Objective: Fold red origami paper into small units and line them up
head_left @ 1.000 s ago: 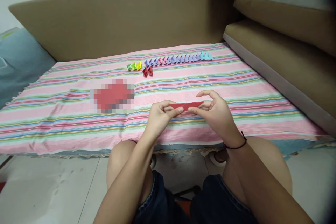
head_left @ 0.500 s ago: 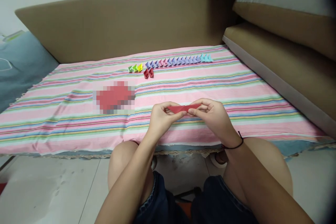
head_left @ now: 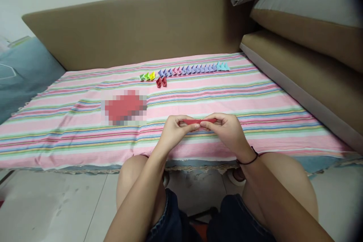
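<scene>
Between my two hands is a narrow folded piece of red paper (head_left: 190,121), held level above the near part of the cloth. My left hand (head_left: 176,130) pinches its left side, thumb along the front and fingers behind. On the other side my right hand (head_left: 227,126) does the same, and the two thumb tips nearly meet at the middle. Beyond them, two small dark red paper boats (head_left: 161,82) stand on the cloth. Behind these runs a row of purple, pink and light blue paper boats (head_left: 195,69), with green and yellow ones (head_left: 147,76) to the left.
A pixelated red patch (head_left: 124,106) lies left of my hands on the striped cloth (head_left: 85,128). The brown backrest (head_left: 136,30) rises behind. Stacked cushions (head_left: 300,64) border the right, and a blue-grey fabric item (head_left: 31,68) is at the far left.
The red paper now shows as a thinner strip, its face tipped away from view. My thumbs have come slightly closer together. The whole view has shifted a little.
</scene>
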Demonstrator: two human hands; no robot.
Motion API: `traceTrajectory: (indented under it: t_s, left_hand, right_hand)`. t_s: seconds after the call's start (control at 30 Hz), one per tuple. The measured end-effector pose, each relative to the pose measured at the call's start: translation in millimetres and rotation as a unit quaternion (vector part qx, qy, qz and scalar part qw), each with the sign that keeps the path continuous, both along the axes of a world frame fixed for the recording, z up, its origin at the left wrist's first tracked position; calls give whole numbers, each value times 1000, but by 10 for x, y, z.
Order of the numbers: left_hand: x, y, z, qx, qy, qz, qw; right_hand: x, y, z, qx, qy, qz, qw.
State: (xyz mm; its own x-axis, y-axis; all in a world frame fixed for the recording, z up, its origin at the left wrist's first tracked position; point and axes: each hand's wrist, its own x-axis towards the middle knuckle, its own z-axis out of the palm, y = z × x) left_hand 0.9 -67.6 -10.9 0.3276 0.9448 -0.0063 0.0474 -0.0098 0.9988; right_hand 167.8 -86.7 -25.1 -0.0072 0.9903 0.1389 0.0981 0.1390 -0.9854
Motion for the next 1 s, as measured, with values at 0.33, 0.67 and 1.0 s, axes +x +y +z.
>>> traceTrajectory:
  t_s: [0.33,0.67,1.0]
  left_hand:
    - [-11,44,-1,-56,-46,18,997]
    - [-66,39,45,-115,-89,-55,988]
    - [-4,2,-19,-85,-86,16,993]
  right_hand:
    - [86,69,-10,-76,85,64,991]
    - [123,60,82,-114,92,73,987]
    - [88,52,9,-79,91,78,990]
